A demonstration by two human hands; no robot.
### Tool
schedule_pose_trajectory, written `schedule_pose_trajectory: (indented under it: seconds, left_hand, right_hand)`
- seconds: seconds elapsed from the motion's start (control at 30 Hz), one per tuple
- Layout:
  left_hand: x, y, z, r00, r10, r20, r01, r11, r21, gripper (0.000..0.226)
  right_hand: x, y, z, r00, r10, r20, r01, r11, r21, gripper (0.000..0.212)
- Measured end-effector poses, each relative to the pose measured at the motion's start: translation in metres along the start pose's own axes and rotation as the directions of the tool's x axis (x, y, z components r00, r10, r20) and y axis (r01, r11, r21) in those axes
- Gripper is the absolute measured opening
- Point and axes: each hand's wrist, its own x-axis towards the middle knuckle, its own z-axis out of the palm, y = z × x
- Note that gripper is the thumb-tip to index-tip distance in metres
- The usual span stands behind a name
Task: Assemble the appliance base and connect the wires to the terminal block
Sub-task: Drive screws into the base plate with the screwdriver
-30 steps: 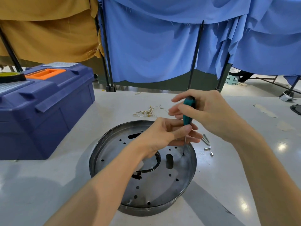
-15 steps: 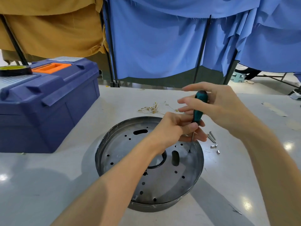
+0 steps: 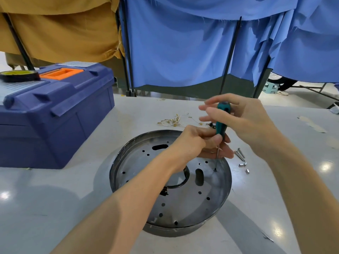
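Grey table (image 3: pixel 55 208) — toolbox (image 3: pixel 55 116) L, screws (image 3: pixel 240 154) R, wires (image 3: pixel 174 121) behind base (image 3: pixel 139 162)

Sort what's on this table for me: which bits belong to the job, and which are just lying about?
In the job: metal base; screwdriver, right hand on its handle, left hand steadying it; screws beside the base; wires behind it.
Lying about: blue toolbox; tape roll on its lid; curtains.
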Motion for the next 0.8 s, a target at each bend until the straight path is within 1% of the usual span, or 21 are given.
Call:
schedule_pose_trajectory:
  seconds: [0.03,0.07,0.1,0.17,0.23,0.27,0.3,0.33,0.37,0.4,0.43,0.47,0.5,0.53,0.57,0.6,0.63,0.7,0.73,0.8]
  left_hand:
    - [-0.001,0.000,-0.001,1.000,0.002,0.022,-0.002,1.000,0.001,0.020]
    - [-0.001,0.000,-0.001,0.999,0.008,0.034,-0.008,1.000,0.004,0.019]
    - [-0.001,-0.001,-0.001,0.999,0.013,0.036,-0.013,1.000,0.000,0.018]
    - [-0.001,-0.002,-0.001,0.999,0.035,0.001,-0.035,0.999,-0.034,0.017]
    - [0.000,-0.003,0.000,0.996,0.072,-0.047,-0.075,0.996,-0.046,0.018]
    - [0.000,-0.004,0.001,0.994,0.088,-0.058,-0.090,0.995,-0.033,0.019]
    - [0.000,-0.004,0.002,0.993,0.098,-0.064,-0.099,0.995,-0.015,0.020]
    - [0.001,-0.004,0.002,0.993,0.099,-0.066,-0.099,0.995,0.001,0.020]
    - [0.001,-0.004,0.003,0.994,0.092,-0.065,-0.092,0.996,0.010,0.019]
    - [0.001,-0.004,0.003,0.995,0.082,-0.060,-0.081,0.997,0.008,0.019]
    - [0.001,-0.003,0.002,0.996,0.072,-0.053,-0.072,0.997,0.004,0.018]
    - [0.001,-0.002,0.001,0.997,0.063,-0.044,-0.063,0.998,0.003,0.018]
    - [0.000,-0.002,0.000,0.998,0.054,-0.034,-0.054,0.999,0.004,0.018]
    - [0.000,-0.002,-0.001,0.999,0.047,-0.020,-0.047,0.999,0.004,0.018]
    - [0.000,-0.002,-0.001,0.999,0.046,-0.003,-0.046,0.999,0.004,0.018]
    - [0.000,-0.003,0.000,0.999,0.045,0.012,-0.045,0.999,0.006,0.019]
    - [0.000,-0.004,0.000,0.999,0.041,0.019,-0.041,0.999,0.011,0.019]
    - [0.002,-0.005,0.001,0.999,0.034,0.006,-0.034,0.999,0.012,0.020]
    - [0.002,-0.006,0.001,0.999,0.033,-0.009,-0.033,0.999,0.003,0.020]
    - [0.002,-0.007,0.004,0.998,0.037,-0.046,-0.037,0.999,-0.011,0.018]
  right_hand:
    - [0.000,0.000,-0.004,0.997,-0.035,0.071,0.032,0.999,0.043,0.015]
    - [0.000,0.001,-0.006,0.994,-0.073,0.082,0.071,0.997,0.036,0.011]
    - [0.000,0.002,-0.005,0.994,-0.099,0.041,0.099,0.995,-0.004,0.008]
    - [-0.002,0.002,0.001,0.985,-0.121,-0.119,0.111,0.990,-0.089,0.011]
    - [-0.003,0.004,0.013,0.944,-0.119,-0.309,0.046,0.971,-0.233,0.022]
    - [-0.003,0.005,0.021,0.905,-0.135,-0.403,-0.013,0.939,-0.345,0.029]
    - [-0.003,0.005,0.029,0.858,-0.168,-0.485,-0.086,0.884,-0.459,0.035]
    - [-0.003,0.003,0.035,0.819,-0.213,-0.533,-0.143,0.824,-0.548,0.039]
    - [-0.003,0.002,0.036,0.819,-0.226,-0.528,-0.156,0.797,-0.584,0.041]
    - [-0.002,0.002,0.032,0.857,-0.192,-0.479,-0.119,0.830,-0.546,0.042]
    - [0.000,0.001,0.025,0.916,-0.112,-0.385,-0.062,0.909,-0.412,0.038]
    - [0.001,-0.001,0.016,0.970,-0.033,-0.240,-0.022,0.975,-0.223,0.030]
    - [0.000,-0.004,0.008,0.996,0.006,-0.087,-0.012,0.998,-0.063,0.020]
    - [0.000,-0.004,0.000,1.000,0.004,0.022,-0.005,1.000,0.019,0.014]
    - [0.000,-0.003,-0.004,0.996,-0.013,0.083,0.008,0.999,0.052,0.012]
    - [-0.001,-0.001,-0.005,0.996,-0.031,0.086,0.027,0.999,0.041,0.012]
    - [-0.001,0.002,-0.004,0.999,-0.041,0.034,0.041,0.999,0.004,0.012]
    - [-0.001,0.007,0.006,0.987,-0.030,-0.157,0.020,0.997,-0.069,0.019]
    - [-0.001,0.009,0.012,0.964,-0.023,-0.266,-0.008,0.993,-0.117,0.023]
    - [-0.002,0.013,0.025,0.880,-0.075,-0.468,-0.067,0.957,-0.280,0.029]
